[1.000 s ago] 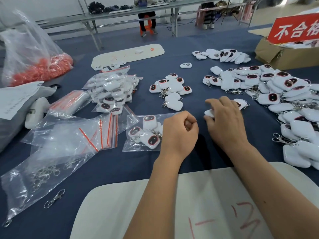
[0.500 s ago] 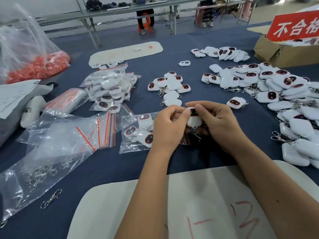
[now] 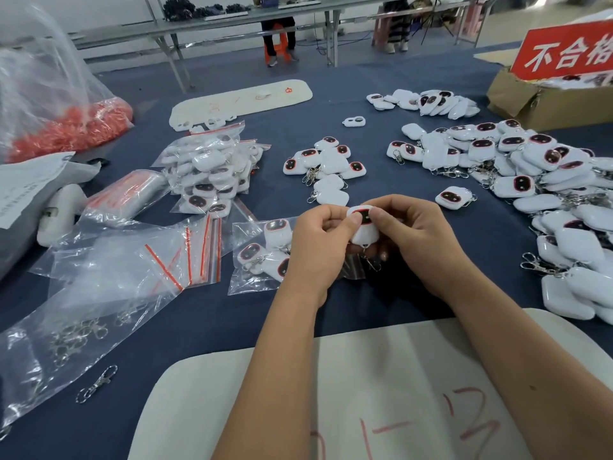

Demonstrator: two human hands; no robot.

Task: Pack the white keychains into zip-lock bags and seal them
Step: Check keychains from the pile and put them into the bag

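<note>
Head view: over the near middle of the blue table [image 3: 414,81], a left hand [image 3: 318,247] and right hand [image 3: 421,247] together pinch one white keychain [image 3: 363,224], face up, clasp dangling, just beside a part-filled zip-lock bag [image 3: 262,254]. Loading appears under way; next, the keychain likely needs feeding into the bag's mouth, which the left hand hides.
</note>
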